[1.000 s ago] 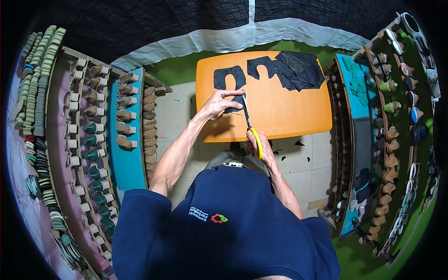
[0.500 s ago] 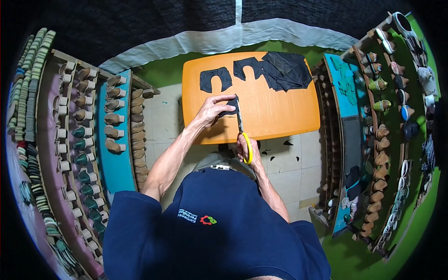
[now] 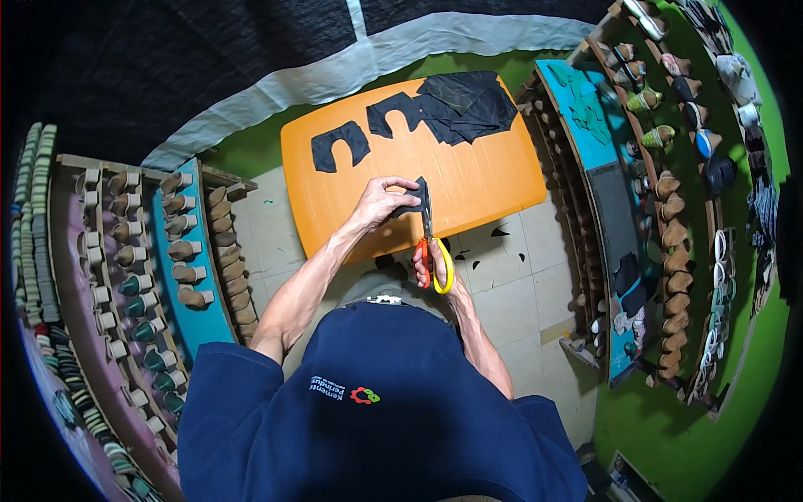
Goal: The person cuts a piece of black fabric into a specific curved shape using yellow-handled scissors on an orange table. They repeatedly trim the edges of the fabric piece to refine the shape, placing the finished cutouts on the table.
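Observation:
My left hand (image 3: 381, 203) pinches a small black fabric piece (image 3: 412, 194) over the near edge of the orange table (image 3: 468, 180). My right hand (image 3: 429, 263) grips scissors (image 3: 431, 243) with orange and yellow handles; their blades point up into the black piece. A cut black U-shaped piece (image 3: 339, 144) lies flat at the far left of the tabletop. A heap of black fabric pieces (image 3: 452, 105) lies at its far side.
Racks of shoe lasts (image 3: 188, 251) stand at my left, beside stacked soles (image 3: 33, 226). More lasts and shoes fill the shelves (image 3: 669, 192) at my right. Small black scraps (image 3: 493, 251) lie on the tiled floor below the table. Green flooring surrounds.
My head has turned, so the table sits further right and closer in view. Both hands keep the black piece and the scissors together at the table's near edge.

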Tool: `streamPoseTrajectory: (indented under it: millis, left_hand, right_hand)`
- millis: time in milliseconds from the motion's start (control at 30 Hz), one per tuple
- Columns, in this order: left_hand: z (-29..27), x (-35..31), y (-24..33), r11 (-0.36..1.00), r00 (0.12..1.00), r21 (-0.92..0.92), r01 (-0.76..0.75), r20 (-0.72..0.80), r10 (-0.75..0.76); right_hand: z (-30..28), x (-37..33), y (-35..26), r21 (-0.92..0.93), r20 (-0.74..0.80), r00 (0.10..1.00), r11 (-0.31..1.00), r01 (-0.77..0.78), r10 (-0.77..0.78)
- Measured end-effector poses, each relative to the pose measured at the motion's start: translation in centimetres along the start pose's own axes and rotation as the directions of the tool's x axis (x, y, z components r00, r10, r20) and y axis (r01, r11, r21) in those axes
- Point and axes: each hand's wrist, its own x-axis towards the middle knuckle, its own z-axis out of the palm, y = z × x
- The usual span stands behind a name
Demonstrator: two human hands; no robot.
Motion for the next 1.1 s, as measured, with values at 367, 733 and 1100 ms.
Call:
streamPoseTrajectory:
  millis: [367, 733, 1100]
  left_hand:
    - [3.5, 3.5, -0.7, 0.999, 0.996, -0.038, 0.029, 0.082, -0.026]
    - [5.5, 4.6, -2.8, 0.994, 0.999, -0.107, 0.031, 0.035, -0.028]
    - [6.3, 5.1, -4.6, 0.987, 0.994, -0.120, 0.105, -0.026, -0.109]
  right_hand:
    - [-2.0, -1.6, -2.3, -0.059, -0.180, 0.984, 0.998, -0.021, 0.010]
    - [-2.6, -2.2, -3.4, 0.031, -0.246, 0.967, 0.998, -0.054, 0.060]
    - [-2.8, -2.4, -3.6, -0.008, -0.325, 0.942, 0.995, -0.097, 0.089]
